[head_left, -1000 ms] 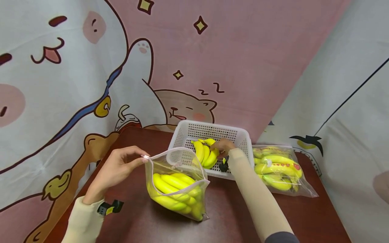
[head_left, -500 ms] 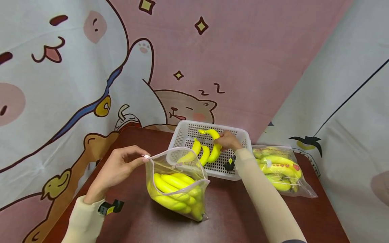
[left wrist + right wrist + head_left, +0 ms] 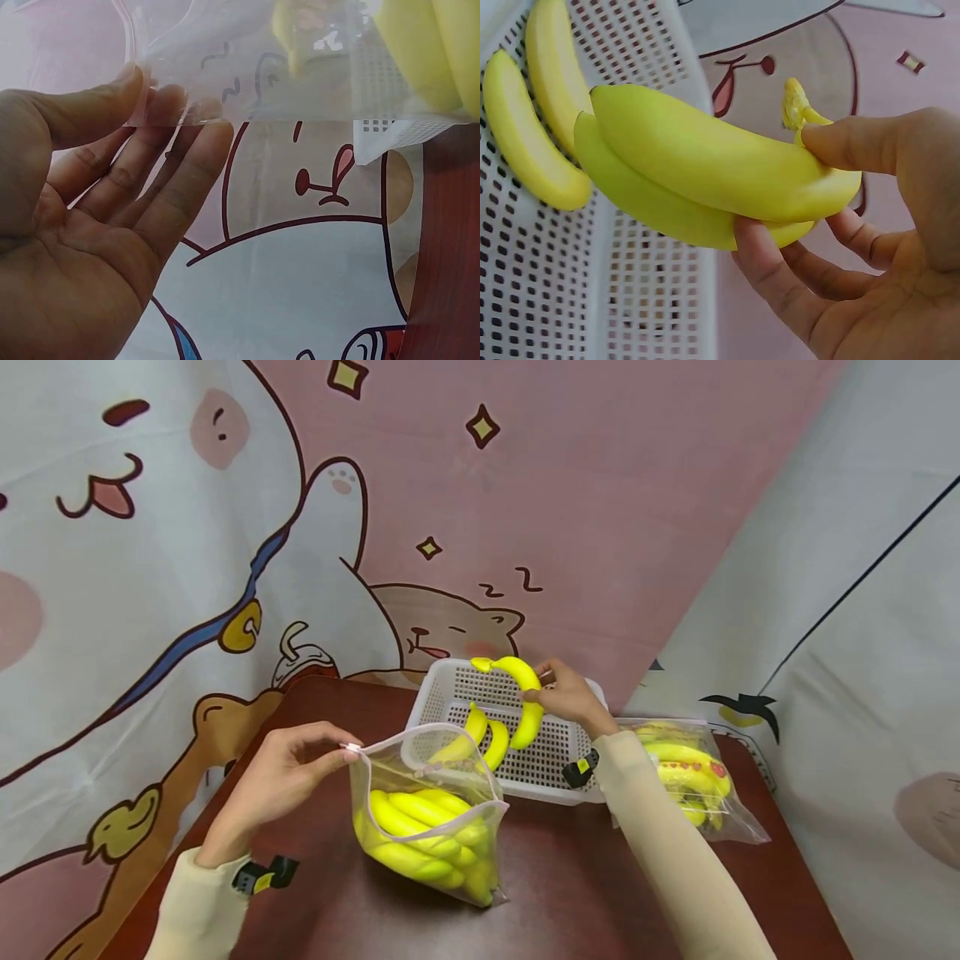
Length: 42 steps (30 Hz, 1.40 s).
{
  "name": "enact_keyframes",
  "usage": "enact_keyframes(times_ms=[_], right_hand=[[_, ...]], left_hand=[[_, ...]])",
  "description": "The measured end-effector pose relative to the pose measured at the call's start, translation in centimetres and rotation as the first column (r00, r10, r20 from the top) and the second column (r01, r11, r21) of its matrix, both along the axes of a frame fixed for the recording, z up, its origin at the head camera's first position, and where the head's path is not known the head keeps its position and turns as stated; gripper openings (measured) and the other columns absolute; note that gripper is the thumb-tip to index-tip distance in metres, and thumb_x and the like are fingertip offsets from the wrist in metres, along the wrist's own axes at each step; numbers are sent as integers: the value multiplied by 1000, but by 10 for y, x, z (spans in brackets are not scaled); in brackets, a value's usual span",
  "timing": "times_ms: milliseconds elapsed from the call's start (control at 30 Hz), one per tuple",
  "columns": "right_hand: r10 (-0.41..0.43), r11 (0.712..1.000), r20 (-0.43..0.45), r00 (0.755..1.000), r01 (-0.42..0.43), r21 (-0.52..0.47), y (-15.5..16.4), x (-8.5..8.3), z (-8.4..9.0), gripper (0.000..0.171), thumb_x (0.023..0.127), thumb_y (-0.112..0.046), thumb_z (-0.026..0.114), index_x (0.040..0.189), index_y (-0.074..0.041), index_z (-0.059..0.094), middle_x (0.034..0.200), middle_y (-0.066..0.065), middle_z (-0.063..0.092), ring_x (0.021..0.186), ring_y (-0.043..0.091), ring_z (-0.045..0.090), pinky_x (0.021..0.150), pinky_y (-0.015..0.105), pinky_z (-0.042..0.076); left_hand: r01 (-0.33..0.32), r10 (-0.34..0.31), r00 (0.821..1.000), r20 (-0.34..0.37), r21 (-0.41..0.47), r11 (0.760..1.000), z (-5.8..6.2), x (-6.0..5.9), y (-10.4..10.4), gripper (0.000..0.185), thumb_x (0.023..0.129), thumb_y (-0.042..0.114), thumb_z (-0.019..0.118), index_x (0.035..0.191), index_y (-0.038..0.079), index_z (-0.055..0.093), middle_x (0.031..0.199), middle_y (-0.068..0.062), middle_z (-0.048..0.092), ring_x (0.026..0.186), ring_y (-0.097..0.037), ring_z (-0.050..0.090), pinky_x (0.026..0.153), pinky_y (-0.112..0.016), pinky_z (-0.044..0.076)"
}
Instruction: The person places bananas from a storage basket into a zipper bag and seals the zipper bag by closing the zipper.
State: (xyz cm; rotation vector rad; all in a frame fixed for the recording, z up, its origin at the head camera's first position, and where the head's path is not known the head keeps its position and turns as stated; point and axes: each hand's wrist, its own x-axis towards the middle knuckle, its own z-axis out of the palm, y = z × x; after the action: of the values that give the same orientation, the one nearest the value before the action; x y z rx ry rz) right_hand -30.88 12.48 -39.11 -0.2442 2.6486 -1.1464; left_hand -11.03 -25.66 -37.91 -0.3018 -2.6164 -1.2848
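My right hand (image 3: 568, 695) holds a small bunch of yellow bananas (image 3: 529, 722) over the white basket (image 3: 429, 695). In the right wrist view two bananas (image 3: 720, 161) of that bunch lie side by side, thumb near the stem, fingers beneath. With thumb and fingertips, my left hand (image 3: 273, 777) pinches the top corner of a clear zip bag (image 3: 491, 810) at its slider. The bag stands with its mouth spread wide and several bananas (image 3: 427, 817) inside. In the left wrist view the plastic edge (image 3: 139, 97) runs between thumb and fingers.
Loose bananas (image 3: 497, 745) lie in the basket, partly behind the bag. A second clear bag (image 3: 750, 828) packed with bananas lies to the right, partly behind the right sleeve (image 3: 667, 835). The dark red table (image 3: 555, 893) meets a cartoon-printed cloth (image 3: 637, 527) at the back.
My right hand has taken hold of the banana bunch and lifted it up and to the right, away from the others in the basket. The left hand keeps its pinch on the bag.
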Motion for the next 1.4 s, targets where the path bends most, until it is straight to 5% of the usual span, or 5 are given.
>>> enact_keyframes(times_ms=[500, 1033, 1400], right_hand=[[93, 995, -219, 971, -100, -21, -17, 52, 61, 43, 88, -31, 78, 123, -21, 55, 126, 5, 64, 115, 29, 63, 91, 45, 57], [290, 942, -364, 885, -331, -55, -35, 101, 116, 41, 87, -26, 81, 119, -23, 56, 111, -5, 68, 105, 15, 65, 82, 35, 61], [411, 903, -369, 834, -426, 44, -56, 124, 153, 40, 86, -25, 80, 118, -21, 57, 112, -5, 67, 105, 14, 64, 80, 29, 61]], left_hand=[[-22, 22, 999, -34, -19, 1000, 0, 3, 2, 10, 94, 25, 75, 101, 33, 76, 97, 12, 75, 86, -6, 64, 69, -25, 52], [-26, 26, 1000, -10, -11, 1000, -1, 2, 5, 8, 96, 26, 74, 101, 30, 76, 97, 9, 75, 85, -9, 64, 68, -26, 53], [-31, 31, 1000, 4, -12, 999, -1, 4, 5, 7, 95, 29, 74, 102, 32, 76, 98, 10, 75, 86, -9, 63, 68, -26, 52]])
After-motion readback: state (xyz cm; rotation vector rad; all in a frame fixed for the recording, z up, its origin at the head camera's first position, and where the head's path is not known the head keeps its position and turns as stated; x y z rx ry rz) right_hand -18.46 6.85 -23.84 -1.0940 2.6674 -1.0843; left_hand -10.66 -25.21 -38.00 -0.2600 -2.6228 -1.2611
